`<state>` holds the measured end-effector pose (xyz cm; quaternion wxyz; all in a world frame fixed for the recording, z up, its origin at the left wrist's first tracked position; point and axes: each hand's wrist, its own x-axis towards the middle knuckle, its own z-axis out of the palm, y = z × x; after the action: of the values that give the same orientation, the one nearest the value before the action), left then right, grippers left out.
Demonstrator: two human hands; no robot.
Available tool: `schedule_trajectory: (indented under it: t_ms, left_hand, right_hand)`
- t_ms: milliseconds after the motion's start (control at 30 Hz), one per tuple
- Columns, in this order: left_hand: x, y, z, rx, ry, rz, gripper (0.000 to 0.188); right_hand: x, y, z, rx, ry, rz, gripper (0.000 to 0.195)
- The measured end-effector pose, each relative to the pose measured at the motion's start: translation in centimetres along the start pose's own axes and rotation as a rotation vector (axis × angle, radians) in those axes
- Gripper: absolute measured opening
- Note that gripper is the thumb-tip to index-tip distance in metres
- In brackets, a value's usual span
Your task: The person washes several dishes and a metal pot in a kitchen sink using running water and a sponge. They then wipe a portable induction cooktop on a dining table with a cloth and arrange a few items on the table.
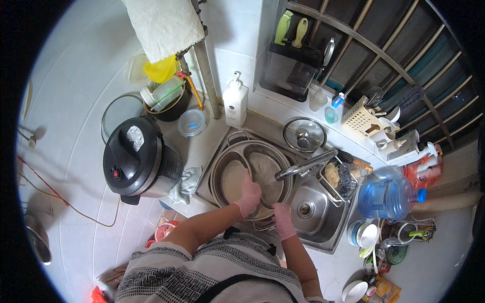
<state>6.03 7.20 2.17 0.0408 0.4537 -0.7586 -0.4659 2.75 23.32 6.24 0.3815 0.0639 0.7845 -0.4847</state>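
A divided metal hot pot (216,191) sits over the left basin of the steel sink, with cloudy liquid in both halves. My left hand (250,197), in a pink glove, reaches down to the pot's curved divider; its fingertips are partly hidden, so whether they grip is unclear. At the near right rim, my right hand (283,221), gloved the same way, grips the edge of the pot. The chrome faucet (308,164) points its spout over the right half of the pot. Beside the pot lies the right sink basin (318,223) with its drain.
A black-lidded electric pressure cooker (132,159) and a grey rag (186,185) stand left. Behind are a white pump bottle (235,102) and a glass lid (305,134). A wire sponge rack (337,181), a blue water jug (386,197) and stacked bowls (365,234) flank the right.
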Motion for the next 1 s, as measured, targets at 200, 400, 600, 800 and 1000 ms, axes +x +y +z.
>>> schedule_trajectory:
  t_ms: [200, 400, 600, 800, 1000]
  left_hand:
    - [-4.5, 3.0, -1.9, 0.491, -0.433, 0.091, 0.04]
    - [-0.7, 6.2, -12.3, 0.158, -0.271, 0.149, 0.031]
    - [13.8, 4.3, -17.3, 0.274, 0.157, 0.453, 0.039]
    - [15.2, 2.2, -20.1, -0.29, -0.669, -0.144, 0.039]
    - [7.6, 3.0, -21.5, -0.728, -0.74, -0.428, 0.026]
  right_hand:
    - [0.9, 1.2, -2.0, -0.536, -0.018, -0.705, 0.022]
    - [1.6, -0.9, -3.9, -0.006, -0.072, 0.024, 0.018]
    - [4.8, -1.5, -5.5, -0.156, -0.151, 0.081, 0.027]
    - [6.7, -4.9, -7.7, -0.426, -0.301, 0.007, 0.027]
    - [9.8, -6.4, -8.8, -0.56, -0.371, -0.085, 0.033]
